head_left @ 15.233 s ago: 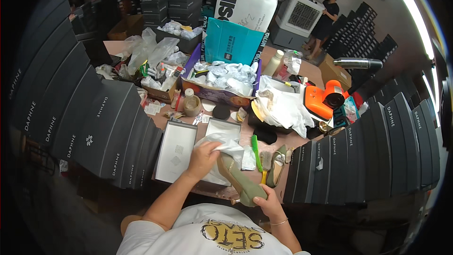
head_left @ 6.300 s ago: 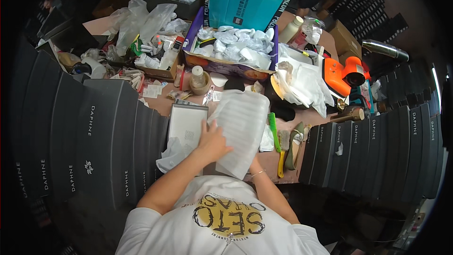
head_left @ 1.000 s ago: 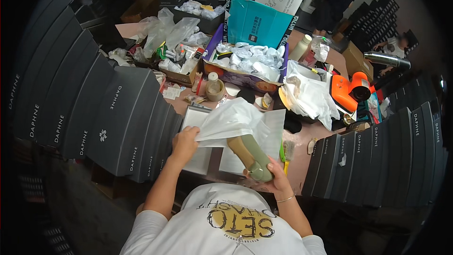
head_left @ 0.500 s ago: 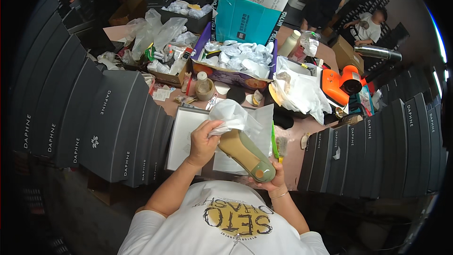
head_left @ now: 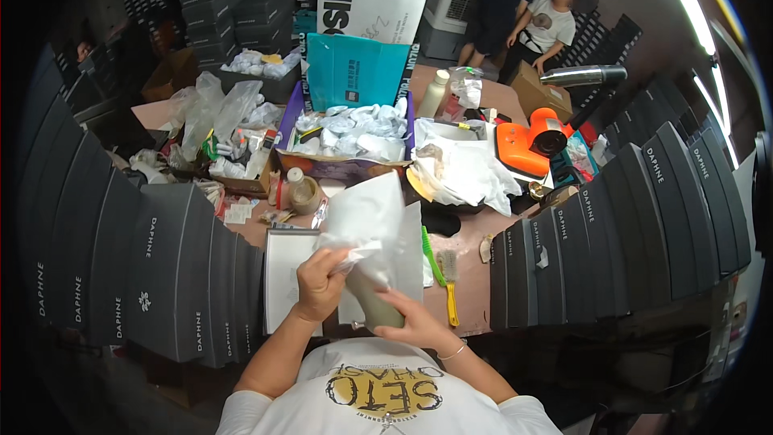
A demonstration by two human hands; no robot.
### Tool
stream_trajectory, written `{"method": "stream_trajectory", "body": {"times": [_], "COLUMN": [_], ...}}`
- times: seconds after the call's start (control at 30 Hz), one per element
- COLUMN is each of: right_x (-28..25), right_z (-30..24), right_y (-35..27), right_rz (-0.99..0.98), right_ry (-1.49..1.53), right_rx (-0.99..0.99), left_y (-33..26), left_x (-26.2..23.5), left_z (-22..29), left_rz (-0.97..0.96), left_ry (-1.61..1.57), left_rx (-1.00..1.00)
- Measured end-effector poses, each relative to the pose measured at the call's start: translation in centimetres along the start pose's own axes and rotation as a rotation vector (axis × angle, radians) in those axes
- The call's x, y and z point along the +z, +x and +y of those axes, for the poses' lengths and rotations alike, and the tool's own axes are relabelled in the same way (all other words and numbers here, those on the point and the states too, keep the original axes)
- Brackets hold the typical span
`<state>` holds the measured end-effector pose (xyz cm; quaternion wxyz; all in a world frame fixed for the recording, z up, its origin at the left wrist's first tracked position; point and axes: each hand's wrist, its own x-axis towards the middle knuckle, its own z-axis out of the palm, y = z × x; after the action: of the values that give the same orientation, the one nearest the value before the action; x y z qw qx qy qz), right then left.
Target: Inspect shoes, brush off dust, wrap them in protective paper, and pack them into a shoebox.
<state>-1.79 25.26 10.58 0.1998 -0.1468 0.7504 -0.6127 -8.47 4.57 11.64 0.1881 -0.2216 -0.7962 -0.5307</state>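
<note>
**A:** From the head camera, what are the two hands doing?

**B:** The left hand [head_left: 320, 280] is closed on a bunch of white tissue paper [head_left: 366, 221], fingers curled into the crumpled lower edge. The right hand [head_left: 412, 324] is wrapped around the lower end of an olive-green shoe [head_left: 372, 302], which stands tilted with its upper part hidden under the paper. Both are held above the counter [head_left: 475, 290], close to the person's chest.

**B:** Below them lies an open white shoebox [head_left: 282, 282], just beside the left hand, with a flat sheet of white paper [head_left: 412, 258] to its right.

**A:** And beside that?

**B:** A green-handled brush [head_left: 431, 254] and a yellow-handled brush [head_left: 449, 286] lie side by side on the counter, just right of the sheet. Further back stands a purple carton [head_left: 354, 167] full of white paper wads, a teal bag [head_left: 354, 72] behind it, and a heap of white wrapping [head_left: 463, 173] to the right. An orange device [head_left: 527, 145] sits beyond that heap.

**A:** The surroundings?

**B:** Stacks of dark grey shoeboxes [head_left: 161, 266] flank the counter on both sides. Two people [head_left: 523, 20] stand at the far end, well apart from the hands.
</note>
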Motion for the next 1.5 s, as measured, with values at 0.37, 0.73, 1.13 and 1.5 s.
{"method": "stream_trajectory", "body": {"times": [0.37, 0.73, 1.13, 1.5], "right_x": [-1.7, -1.7, -0.6, -1.1], "right_z": [2.5, 2.0, 4.9, 6.9], "right_y": [1.3, -0.8, 1.8, 0.9], "right_rz": [0.064, 0.008, 0.402, 0.074], "right_ry": [0.857, 0.816, -0.074, 0.365], "right_rx": [0.249, 0.320, -0.059, 0.067], "left_y": [-1.9, -1.6, -5.1, -8.3], "left_x": [0.7, -3.6, 0.8, -2.5], "left_z": [3.4, 0.0, 4.7, 1.6], "left_rz": [-0.280, -0.084, -0.239, -0.045], "left_ry": [-0.093, 0.121, -0.048, -0.024], "left_rx": [0.268, 0.064, 0.381, -0.115]}}
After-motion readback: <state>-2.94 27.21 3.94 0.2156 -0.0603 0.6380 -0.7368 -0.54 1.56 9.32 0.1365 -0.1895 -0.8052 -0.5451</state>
